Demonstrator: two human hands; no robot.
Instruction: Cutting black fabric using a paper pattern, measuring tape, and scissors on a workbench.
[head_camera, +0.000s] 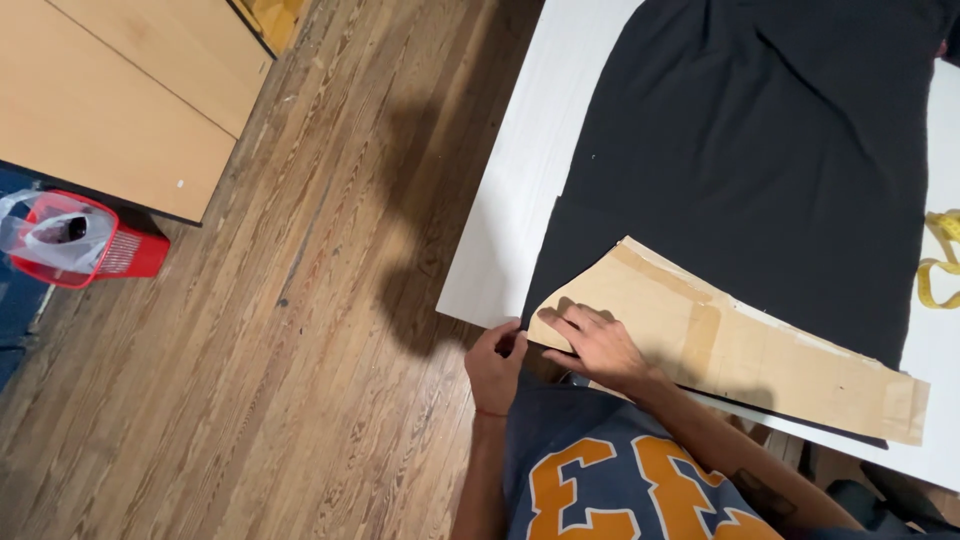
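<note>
- Our right hand (597, 345) lay flat, fingers spread, on the cardboard pattern (740, 345).
- Our left hand (497, 362) pinched the black cloth (760, 150) at the table (510, 220) corner.
- Wooden floor (300, 300); red basket (110, 250) well apart.

A red basket (95, 250) holding a clear plastic bag (55, 232) sits on the wooden floor (300, 330) beside a light wood cabinet (110, 90), and a yellow tape measure (940, 262) lies on the white counter (510, 220).
</note>
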